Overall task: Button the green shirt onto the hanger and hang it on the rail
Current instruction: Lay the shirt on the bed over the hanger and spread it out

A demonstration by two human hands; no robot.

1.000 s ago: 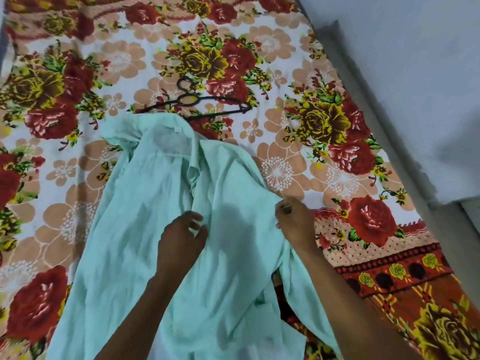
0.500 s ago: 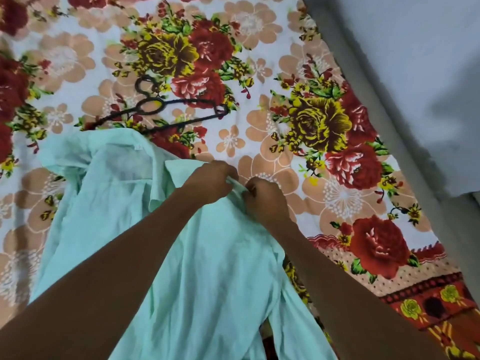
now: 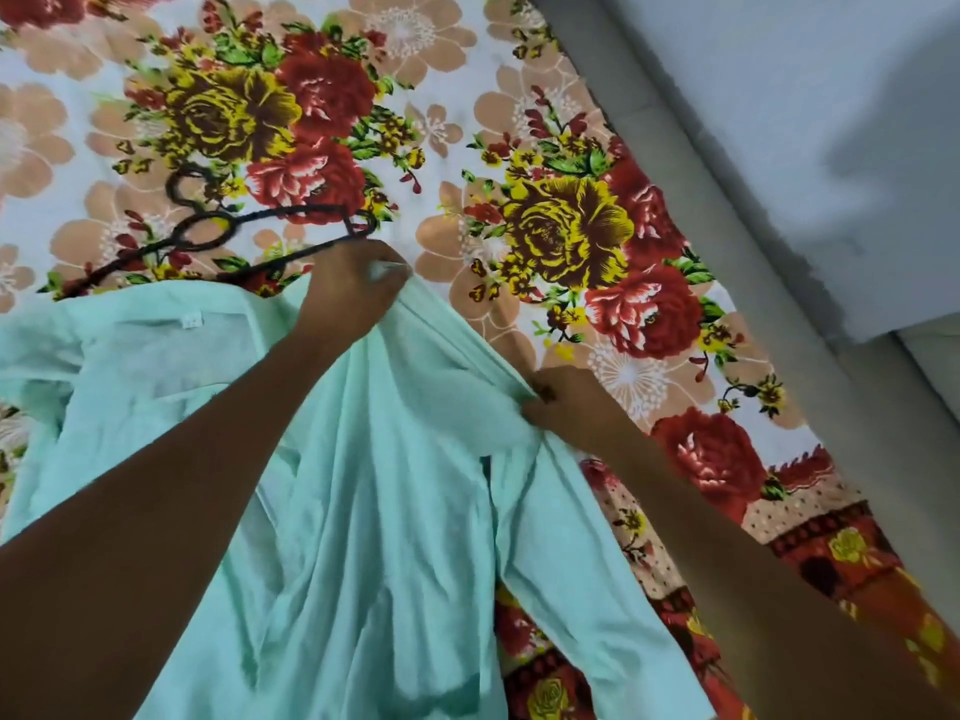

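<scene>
Cloth first: the green shirt lies spread on the flowered bedsheet, collar end away from the person, hem running back under both forearms, so its long axis points from the body out toward the far side of the bed. Both hands are clamped on it. The left hand is closed on a bunch of fabric at the far edge, close beside the collar; the right hand pinches the shirt's right-hand edge nearer the body. The cloth between them is drawn into a taut ridge, so the hands are apart, holding one stretch of edge. Just beyond the left hand's knuckles, touching or nearly so, lies the black hanger, its bar running roughly crossways and its hook pointing away. That is the relation that matters: the hanger sits past the collar, on the left hand's side, well apart from the right. I judge the left hand would reach it most easily. No rail is in view. A grey wall runs along the bed beyond the right hand.
</scene>
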